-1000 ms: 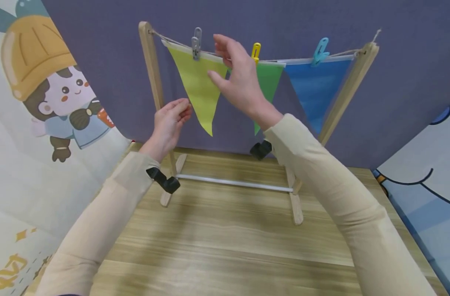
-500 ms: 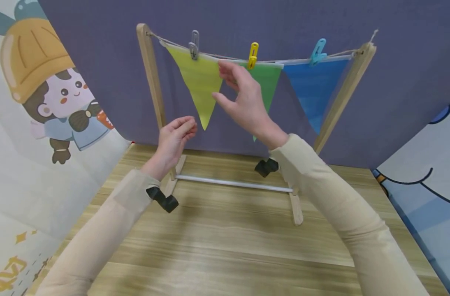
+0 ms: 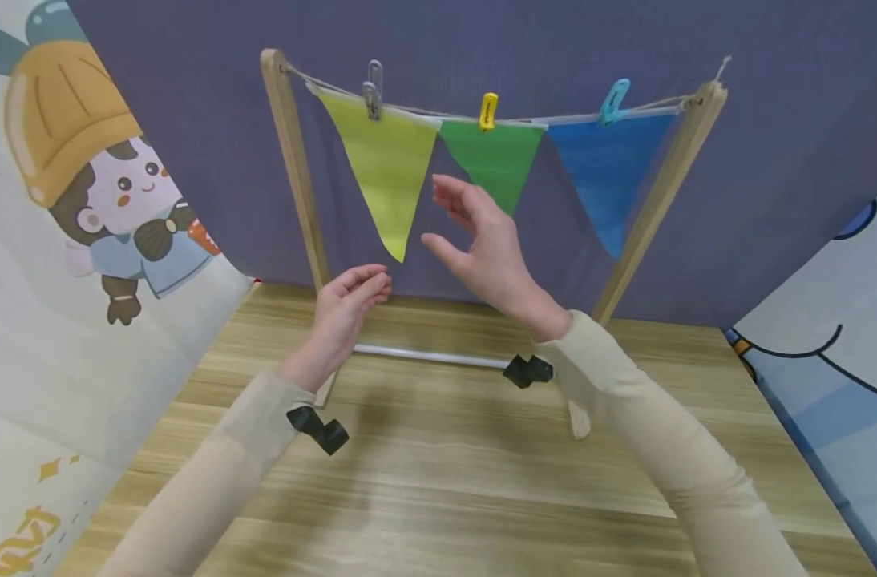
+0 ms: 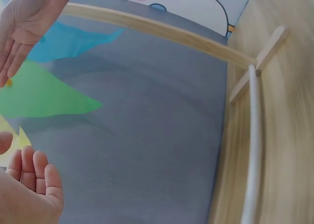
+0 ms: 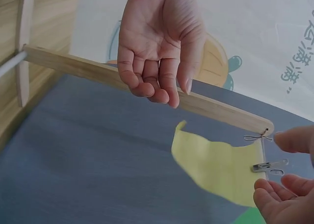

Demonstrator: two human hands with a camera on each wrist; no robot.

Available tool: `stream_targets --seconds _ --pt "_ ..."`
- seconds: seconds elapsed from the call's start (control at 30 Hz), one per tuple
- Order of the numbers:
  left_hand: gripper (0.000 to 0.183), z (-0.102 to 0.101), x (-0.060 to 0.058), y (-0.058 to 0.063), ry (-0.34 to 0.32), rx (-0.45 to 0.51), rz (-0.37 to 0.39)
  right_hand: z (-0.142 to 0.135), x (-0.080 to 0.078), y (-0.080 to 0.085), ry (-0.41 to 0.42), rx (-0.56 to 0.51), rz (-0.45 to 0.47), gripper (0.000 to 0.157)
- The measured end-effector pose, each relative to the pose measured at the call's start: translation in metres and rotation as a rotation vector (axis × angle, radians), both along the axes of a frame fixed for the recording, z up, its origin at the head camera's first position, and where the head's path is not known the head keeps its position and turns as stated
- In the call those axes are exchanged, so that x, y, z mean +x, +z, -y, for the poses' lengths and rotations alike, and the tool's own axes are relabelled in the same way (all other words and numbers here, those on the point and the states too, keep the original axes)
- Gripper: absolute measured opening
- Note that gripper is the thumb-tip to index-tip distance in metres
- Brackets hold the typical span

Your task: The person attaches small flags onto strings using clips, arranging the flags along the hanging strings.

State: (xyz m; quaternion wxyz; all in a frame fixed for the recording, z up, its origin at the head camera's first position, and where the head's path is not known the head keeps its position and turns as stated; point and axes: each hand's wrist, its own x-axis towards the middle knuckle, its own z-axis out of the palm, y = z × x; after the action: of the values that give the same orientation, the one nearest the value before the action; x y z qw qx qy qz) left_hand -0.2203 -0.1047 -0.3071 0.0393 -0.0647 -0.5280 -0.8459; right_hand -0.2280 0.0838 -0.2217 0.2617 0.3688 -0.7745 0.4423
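Three pennant flags hang from a string between wooden posts: a yellow flag (image 3: 381, 168), a green flag (image 3: 507, 160) and a blue flag (image 3: 604, 172). A grey clothespin (image 3: 373, 92), a yellow clothespin (image 3: 488, 112) and a light blue clothespin (image 3: 615, 102) sit along their top edges. My left hand (image 3: 348, 308) is below and left of the yellow tip, fingers loosely curled, nothing in them. In front of the green flag, overlapping its lower part, my right hand (image 3: 489, 244) has relaxed, spread fingers and holds nothing. The right wrist view shows the yellow flag (image 5: 211, 160) with its clip.
The stand has a left post (image 3: 294, 160), a right post (image 3: 658, 200) and a white crossbar (image 3: 431, 355) low over the wooden table (image 3: 446, 481). Behind it rises a dark blue-grey panel (image 3: 438, 40). A cartoon-printed sheet (image 3: 49, 361) borders the left side.
Both hands have moved down, away from the string and flags, the left one also slightly right. The green flag and yellow clothespin are now uncovered. The yellow flag has swung a little.
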Motion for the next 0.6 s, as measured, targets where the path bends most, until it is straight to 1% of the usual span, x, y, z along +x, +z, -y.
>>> stream_targets --seconds 0.17,0.27,0.43,0.5,0.6 --pt "0.014 0.0 0.005 -0.016 -0.009 -0.011 0.015 -0.006 0.005 -0.016 0.009 -0.01 0.016 0.055" --pt "0.015 -0.001 0.007 -0.025 0.008 -0.042 0.019 -0.009 0.009 -0.025 0.012 -0.019 0.035 0.055" --pt "0.015 -0.005 0.011 -0.04 0.079 -0.089 0.007 -0.016 0.017 -0.044 0.011 -0.041 0.094 0.056" --pt "0.012 -0.006 0.014 -0.043 0.105 -0.132 0.005 -0.02 0.021 -0.053 0.014 -0.063 0.13 0.056" --pt "0.016 -0.006 0.019 -0.049 0.139 -0.221 0.017 -0.026 0.026 -0.067 0.017 -0.1 0.176 0.055"
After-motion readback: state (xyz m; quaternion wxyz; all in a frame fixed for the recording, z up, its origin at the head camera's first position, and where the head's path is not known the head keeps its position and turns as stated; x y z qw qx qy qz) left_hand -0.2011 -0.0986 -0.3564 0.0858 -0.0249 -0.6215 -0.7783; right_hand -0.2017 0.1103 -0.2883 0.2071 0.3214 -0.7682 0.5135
